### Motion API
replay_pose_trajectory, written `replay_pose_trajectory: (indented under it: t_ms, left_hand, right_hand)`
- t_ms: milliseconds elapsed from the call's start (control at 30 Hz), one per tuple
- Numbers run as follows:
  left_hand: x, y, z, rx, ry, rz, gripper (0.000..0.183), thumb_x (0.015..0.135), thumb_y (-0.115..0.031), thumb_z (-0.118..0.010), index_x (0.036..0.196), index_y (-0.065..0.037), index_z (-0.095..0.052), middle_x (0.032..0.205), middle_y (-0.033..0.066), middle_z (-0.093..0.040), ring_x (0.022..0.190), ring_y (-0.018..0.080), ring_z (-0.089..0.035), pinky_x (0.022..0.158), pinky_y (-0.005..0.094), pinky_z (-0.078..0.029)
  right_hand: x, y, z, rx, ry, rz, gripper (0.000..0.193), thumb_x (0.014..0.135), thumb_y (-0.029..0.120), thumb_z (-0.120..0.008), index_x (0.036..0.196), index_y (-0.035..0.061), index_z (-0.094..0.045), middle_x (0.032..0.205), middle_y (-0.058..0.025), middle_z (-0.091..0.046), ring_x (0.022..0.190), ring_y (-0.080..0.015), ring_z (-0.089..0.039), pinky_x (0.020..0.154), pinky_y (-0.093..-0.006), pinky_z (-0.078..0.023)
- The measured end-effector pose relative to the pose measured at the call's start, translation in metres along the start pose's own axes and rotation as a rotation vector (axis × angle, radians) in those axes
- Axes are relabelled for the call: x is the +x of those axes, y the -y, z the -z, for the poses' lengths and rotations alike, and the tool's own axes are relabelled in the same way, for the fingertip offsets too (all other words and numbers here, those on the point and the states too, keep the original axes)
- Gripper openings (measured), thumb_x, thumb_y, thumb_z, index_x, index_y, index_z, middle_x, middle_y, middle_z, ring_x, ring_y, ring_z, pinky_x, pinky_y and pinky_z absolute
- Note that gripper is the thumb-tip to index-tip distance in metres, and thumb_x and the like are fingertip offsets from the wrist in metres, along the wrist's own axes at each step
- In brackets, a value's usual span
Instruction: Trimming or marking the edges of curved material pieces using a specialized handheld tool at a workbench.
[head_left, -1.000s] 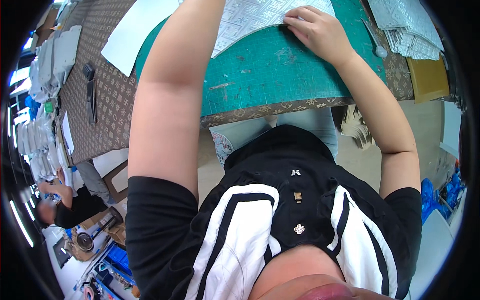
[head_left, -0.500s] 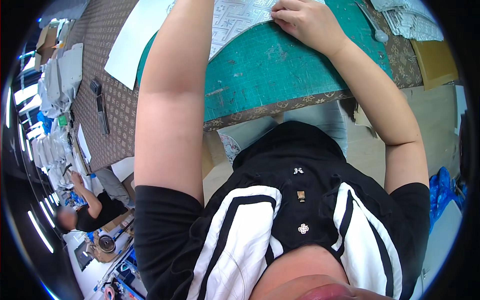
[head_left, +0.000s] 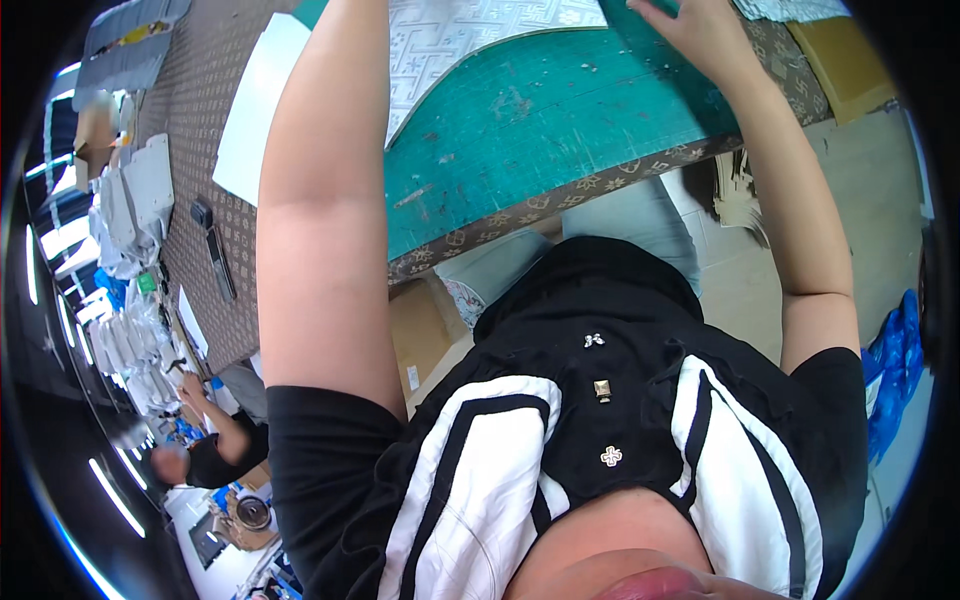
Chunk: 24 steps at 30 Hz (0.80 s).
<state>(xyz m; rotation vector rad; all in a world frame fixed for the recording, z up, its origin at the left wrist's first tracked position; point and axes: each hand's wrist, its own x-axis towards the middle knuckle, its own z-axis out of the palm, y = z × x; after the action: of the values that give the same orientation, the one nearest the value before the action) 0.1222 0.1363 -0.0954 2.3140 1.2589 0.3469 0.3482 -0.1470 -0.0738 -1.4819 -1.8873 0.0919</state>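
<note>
A silver-grey patterned sheet (head_left: 470,40) with a curved edge lies on the green cutting mat (head_left: 520,130). My left arm reaches over the sheet's left part, and the hand itself is past the top edge of the picture. To the right of the sheet is my right hand (head_left: 700,35), partly cut off by the top edge. It is off the sheet, over the mat's right side, with the visible fingers apart and nothing seen in them.
White paper (head_left: 255,120) lies left of the mat. Further left on the brown patterned cloth (head_left: 195,150) is a slim dark tool (head_left: 220,265). A tan board (head_left: 845,65) and white stacked sheets (head_left: 790,10) are at the right. Another person (head_left: 225,445) works at far left.
My right hand has let go of the sheet's edge and moved right and away from me, its fingers now apart. The view has shifted, and my left hand stays out of sight.
</note>
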Motion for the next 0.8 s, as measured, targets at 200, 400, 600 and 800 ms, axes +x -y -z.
replay_pose_trajectory:
  t_ms: [200,400,600,800]
  left_hand:
    - [0.029,-0.044,-0.019,0.039,0.033,-0.039,0.041,0.086,-0.031,-0.072,0.110,0.002,-0.071,0.079,0.0121,-0.070,0.065,0.0229,-0.064,0.064,0.0386,-0.053]
    - [0.041,-0.067,-0.036,-0.066,0.118,-0.060,0.042,0.083,-0.033,-0.073,0.105,0.002,-0.072,0.079,0.0169,-0.071,0.068,0.0279,-0.067,0.069,0.0397,-0.055]
    - [0.041,-0.062,-0.055,0.165,-0.105,-0.220,0.043,0.079,-0.032,-0.074,0.108,0.000,-0.072,0.093,0.0223,-0.071,0.084,0.0361,-0.069,0.081,0.0415,-0.054]
    - [0.014,-0.042,-0.023,0.023,-0.044,-0.300,0.073,0.095,-0.034,-0.064,0.145,0.011,-0.035,0.145,0.0273,-0.045,0.135,0.0325,-0.044,0.113,0.0389,-0.033]
  right_hand:
    - [-0.014,-0.007,-0.013,0.062,-0.013,0.068,0.019,0.077,0.008,-0.072,0.096,0.0036,-0.070,0.097,-0.0120,-0.067,0.091,-0.0322,-0.064,0.078,-0.0393,-0.054]
    - [0.002,-0.003,-0.012,-0.151,0.098,0.146,0.015,0.077,0.012,-0.072,0.089,0.0049,-0.068,0.091,-0.0097,-0.064,0.088,-0.0305,-0.063,0.074,-0.0401,-0.053]
    - [0.000,-0.015,-0.011,-0.200,0.178,0.155,0.015,0.079,0.014,-0.070,0.092,0.0062,-0.070,0.095,-0.0110,-0.065,0.090,-0.0287,-0.064,0.076,-0.0346,-0.053]
    - [0.022,-0.038,-0.009,0.896,-0.088,-0.505,0.043,0.088,0.014,-0.062,0.125,-0.0053,-0.056,0.118,-0.0192,-0.062,0.107,-0.0304,-0.062,0.090,-0.0373,-0.051]
